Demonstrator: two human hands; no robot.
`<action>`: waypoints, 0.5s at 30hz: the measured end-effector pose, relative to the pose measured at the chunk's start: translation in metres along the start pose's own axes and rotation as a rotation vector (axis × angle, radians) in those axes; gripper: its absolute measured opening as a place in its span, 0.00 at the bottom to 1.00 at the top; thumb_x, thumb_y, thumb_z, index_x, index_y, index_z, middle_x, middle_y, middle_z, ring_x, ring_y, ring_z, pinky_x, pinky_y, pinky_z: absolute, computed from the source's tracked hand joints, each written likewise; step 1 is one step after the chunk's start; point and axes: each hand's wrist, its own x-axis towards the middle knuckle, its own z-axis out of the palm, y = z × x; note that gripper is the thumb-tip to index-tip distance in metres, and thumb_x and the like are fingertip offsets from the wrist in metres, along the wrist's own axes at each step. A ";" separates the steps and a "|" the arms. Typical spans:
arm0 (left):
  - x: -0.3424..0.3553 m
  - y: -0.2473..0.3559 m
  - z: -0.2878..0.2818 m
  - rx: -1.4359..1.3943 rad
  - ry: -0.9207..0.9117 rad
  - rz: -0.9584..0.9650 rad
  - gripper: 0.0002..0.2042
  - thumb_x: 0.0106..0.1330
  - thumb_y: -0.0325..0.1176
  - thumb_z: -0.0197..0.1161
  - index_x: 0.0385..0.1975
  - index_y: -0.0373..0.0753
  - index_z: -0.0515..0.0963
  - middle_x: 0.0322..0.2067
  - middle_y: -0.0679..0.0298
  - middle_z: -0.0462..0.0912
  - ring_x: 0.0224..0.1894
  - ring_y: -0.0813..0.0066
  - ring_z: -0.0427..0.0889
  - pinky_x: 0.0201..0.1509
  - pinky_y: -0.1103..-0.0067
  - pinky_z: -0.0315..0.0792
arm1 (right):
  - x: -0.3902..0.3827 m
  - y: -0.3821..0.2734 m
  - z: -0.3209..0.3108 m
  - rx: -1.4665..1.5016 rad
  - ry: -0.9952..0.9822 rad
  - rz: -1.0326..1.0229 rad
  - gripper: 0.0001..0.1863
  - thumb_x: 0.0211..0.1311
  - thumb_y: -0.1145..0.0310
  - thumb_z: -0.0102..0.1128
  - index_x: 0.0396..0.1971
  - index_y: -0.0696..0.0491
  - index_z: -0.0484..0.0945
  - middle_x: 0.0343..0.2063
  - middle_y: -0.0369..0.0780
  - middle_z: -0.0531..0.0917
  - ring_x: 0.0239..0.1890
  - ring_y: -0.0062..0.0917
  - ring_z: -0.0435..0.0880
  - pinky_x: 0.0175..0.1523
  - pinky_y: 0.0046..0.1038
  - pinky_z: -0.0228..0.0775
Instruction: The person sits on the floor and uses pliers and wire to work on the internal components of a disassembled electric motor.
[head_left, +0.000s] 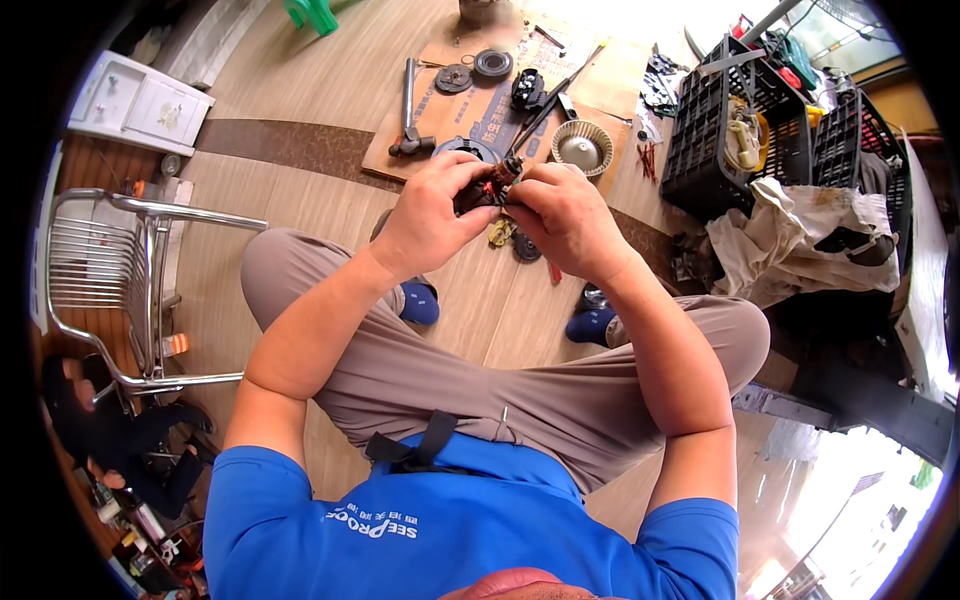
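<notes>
My left hand (440, 212) is closed around a small motor part (507, 171) with a dark body and copper-brown windings, held up above the floor between my knees. Against the near right side of that part, my right hand (568, 215) has its fingers pinched together; what lies between them is hidden. Just beyond my hands, a dark round part (467, 149) lies on a cardboard sheet (432, 118). A pale finned fan wheel (582, 148) rests on the sheet's right side. Below my hands are a crumpled yellow piece (501, 233) and a dark disc (527, 247).
The cardboard also bears a hammer (409, 100), a black ring-shaped disc (493, 65) and a black housing (528, 89). Black plastic crates (697, 140) and a pale cloth (785, 245) stand at right. A metal chair (100, 262) and white cabinet (125, 105) are at left.
</notes>
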 end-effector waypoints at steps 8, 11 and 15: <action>0.005 -0.017 0.006 -0.633 0.155 -0.358 0.16 0.62 0.26 0.66 0.49 0.29 0.75 0.39 0.61 0.83 0.41 0.74 0.83 0.47 0.79 0.77 | 0.000 -0.012 0.006 -0.116 0.072 -0.041 0.05 0.53 0.71 0.61 0.23 0.51 0.73 0.27 0.39 0.75 0.35 0.35 0.76 0.44 0.36 0.66; 0.009 -0.018 -0.003 -1.001 0.225 -0.466 0.12 0.69 0.27 0.58 0.50 0.30 0.74 0.40 0.62 0.83 0.40 0.76 0.84 0.44 0.77 0.81 | -0.004 -0.017 0.012 -0.224 -0.026 -0.060 0.03 0.52 0.70 0.57 0.22 0.50 0.74 0.26 0.38 0.75 0.35 0.33 0.77 0.44 0.34 0.65; 0.008 -0.029 -0.011 -1.223 0.209 -0.453 0.10 0.72 0.27 0.53 0.49 0.31 0.74 0.41 0.58 0.83 0.40 0.69 0.84 0.46 0.72 0.83 | -0.010 -0.009 0.010 -0.339 -0.105 -0.020 0.01 0.51 0.71 0.56 0.23 0.50 0.76 0.27 0.37 0.76 0.36 0.32 0.78 0.46 0.34 0.66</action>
